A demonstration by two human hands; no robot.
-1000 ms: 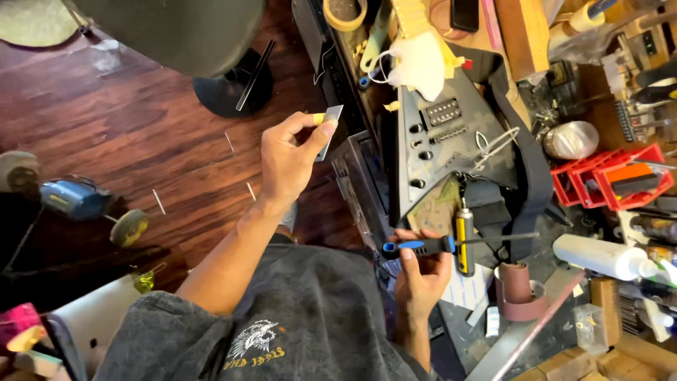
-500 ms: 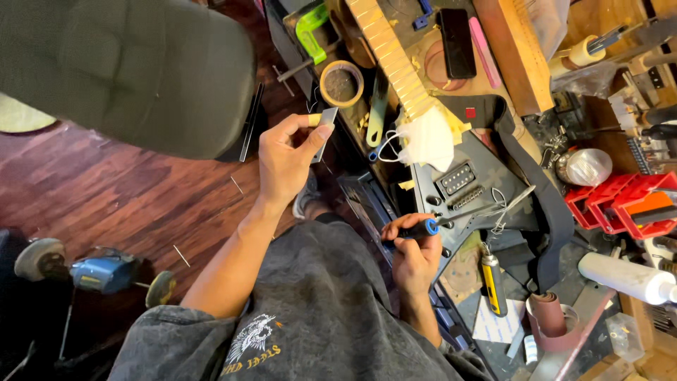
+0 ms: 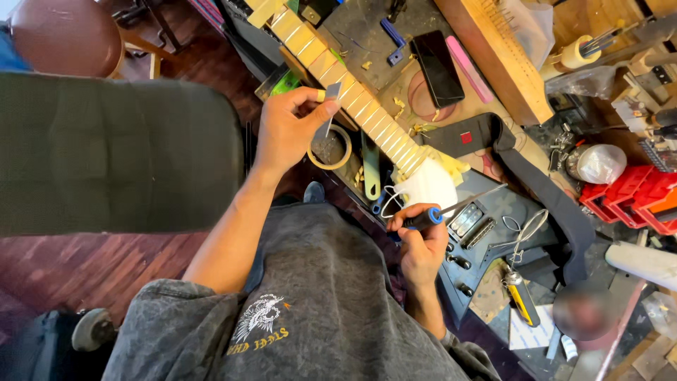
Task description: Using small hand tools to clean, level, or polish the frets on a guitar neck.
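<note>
Pale glossy wood guitar neck (image 3: pixel 352 92), matt dark guitar body (image 3: pixel 493 233), glossy black phone (image 3: pixel 437 67), red plastic bins (image 3: pixel 635 197).

Screwdriver (image 3: pixel 441 213) and guitar (image 3: pixel 367 113) in hand

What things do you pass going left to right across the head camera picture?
Dark chair back → left hand pinching a small metal piece → tape ring → right hand holding a blue-handled tool → black phone → red bins.

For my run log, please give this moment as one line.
left hand: holds small metal piece | right hand: grips blue-handled tool | guitar on bench
</note>
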